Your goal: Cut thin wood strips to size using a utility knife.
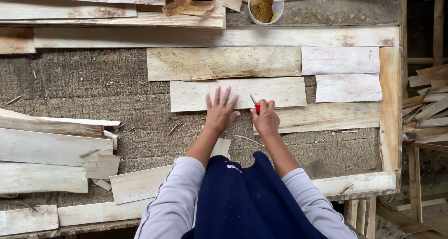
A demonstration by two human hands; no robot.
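Veneer sheets spread over the counter, two hands at the middle.

The left hand lies flat on the near edge of the middle veneer sheet; the right hand sits just beside it on the right, holding a small knife whose tip meets the same sheet. A longer sheet lies behind it, two shorter sheets to the right. A stack of sheets lies at the left edge. A cup stands at the far side, a coil of strips to its left.
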